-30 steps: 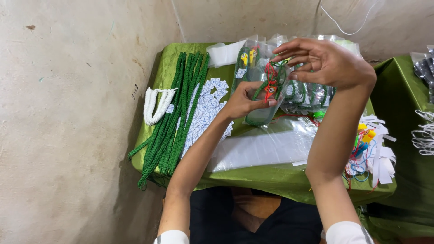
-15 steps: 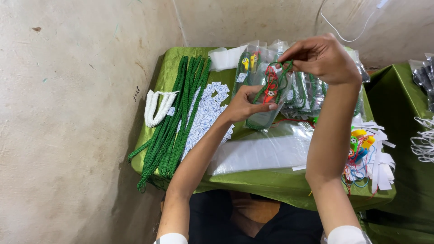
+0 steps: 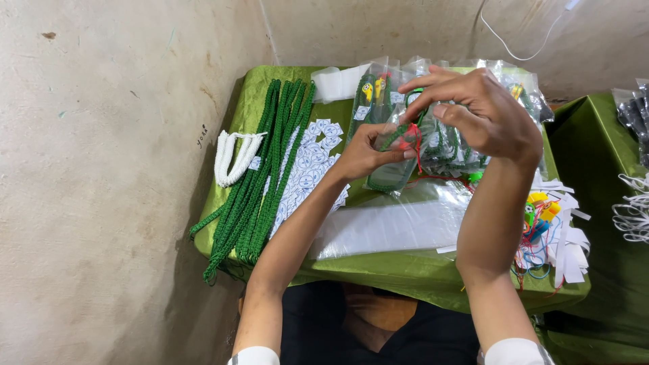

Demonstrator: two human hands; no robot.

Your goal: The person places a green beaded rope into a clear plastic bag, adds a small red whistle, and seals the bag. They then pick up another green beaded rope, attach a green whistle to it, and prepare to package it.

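L hand (image 3: 368,152) pinches clear pouch (image 3: 395,162) mid-air over far-centre of green table (image 3: 405,267); thumb + fingers clamped on its left edge. R hand (image 3: 483,111) above it, fingertips closed on green cord (image 3: 399,135) w/ red thread (image 3: 416,145) at pouch mouth.

Risks, as I judge:
- red thread snags on pouch edge, cord bunches
- thin film slips from L pinch, drops onto packed pouches (image 3: 443,145) behind
- R forearm near loose tags (image 3: 564,236) at right edge; could sweep them off.
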